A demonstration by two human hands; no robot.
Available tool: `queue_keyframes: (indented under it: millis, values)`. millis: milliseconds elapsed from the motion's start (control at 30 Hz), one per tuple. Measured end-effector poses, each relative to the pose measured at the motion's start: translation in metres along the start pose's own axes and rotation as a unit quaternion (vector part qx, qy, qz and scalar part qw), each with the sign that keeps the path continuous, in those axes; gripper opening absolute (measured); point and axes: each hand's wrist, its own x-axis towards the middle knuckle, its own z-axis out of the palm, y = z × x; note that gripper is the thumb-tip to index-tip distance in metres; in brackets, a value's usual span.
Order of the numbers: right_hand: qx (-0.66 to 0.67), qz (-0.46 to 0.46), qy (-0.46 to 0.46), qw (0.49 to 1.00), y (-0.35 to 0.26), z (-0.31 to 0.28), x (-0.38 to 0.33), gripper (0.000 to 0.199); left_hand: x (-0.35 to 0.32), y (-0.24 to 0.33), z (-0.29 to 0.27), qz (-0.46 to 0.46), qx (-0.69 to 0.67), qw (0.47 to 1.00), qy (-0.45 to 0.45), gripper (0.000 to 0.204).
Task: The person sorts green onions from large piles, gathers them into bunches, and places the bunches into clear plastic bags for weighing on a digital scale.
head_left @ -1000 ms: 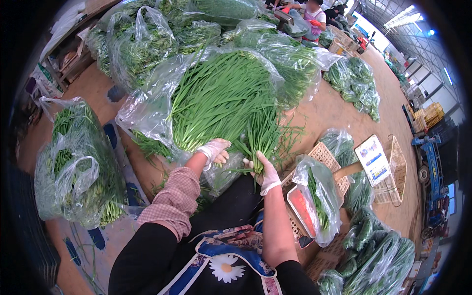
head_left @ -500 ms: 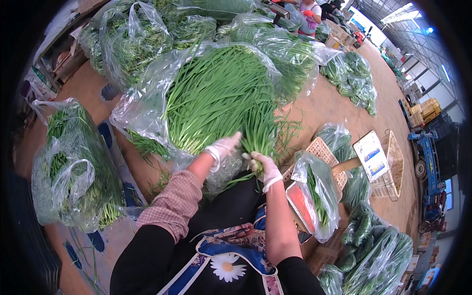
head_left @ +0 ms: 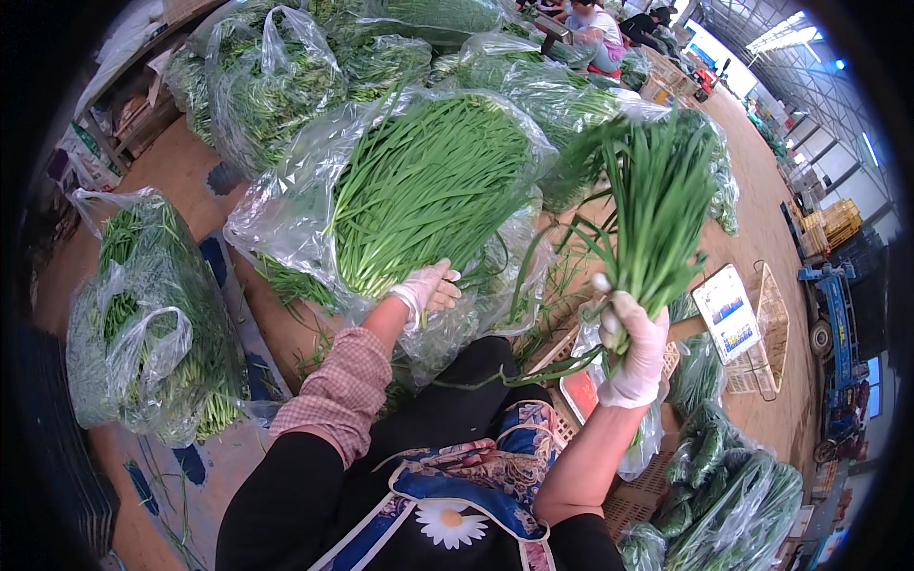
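— Holding up a bunch of green chives (head_left: 657, 205), was that the right hand (head_left: 636, 347)?

— Yes. The white-gloved right hand was closed tight around the stalk ends of the bunch, leaves fanning upward, and a few loose blades drooped down from its fist. That bunch stood just to the right of the big open plastic bag of chives (head_left: 424, 186), clear of it and raised above the floor.

— And the left hand (head_left: 426, 290)?

— Gloved as well, it was at the near end of that open bag, fingers curled against the cut ends of the chives inside. Whether it actually gripped any stalks, I could not tell.

— What lay around the open bag?

— To its left, a separate tied clear bag of greens (head_left: 152, 324) stood on the blue-patterned floor mat (head_left: 224, 466). Behind it, more stuffed bags of greens (head_left: 271, 81) were piled. To its right and below the raised bunch, a red tray (head_left: 579, 395) sat on a woven crate, with a white scale (head_left: 728, 309) and a wire basket (head_left: 766, 328) further right. At the far lower right, bags of dark green peppers (head_left: 724, 485) rested. Well behind the bag, another person (head_left: 595, 29) sat.
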Motion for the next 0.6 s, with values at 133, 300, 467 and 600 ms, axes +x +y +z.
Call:
queue_keyframes:
  millis: [133,300,467,600]
  values:
    - [-0.356,-0.090,0.000,0.930,0.031,0.017,0.020,0.054,-0.060,-0.014,0.057,0.238,-0.069,0.969,0.003,0.044]
    - [-0.580,-0.046,-0.238,0.777,0.132,0.054,-0.009,0.091,-0.137,-0.035,0.095,0.229,-0.258,0.928,-0.143,0.072]
    - [-0.366,-0.053,-0.315,0.874,0.148,0.039,-0.040,0.095,-0.125,-0.052,0.059,0.148,-0.393,0.905,-0.068,0.042]
    - [-0.353,0.143,-0.230,0.895,0.135,0.008,-0.070,0.053,-0.120,-0.055,0.044,0.121,-0.432,0.892,-0.058,0.032]
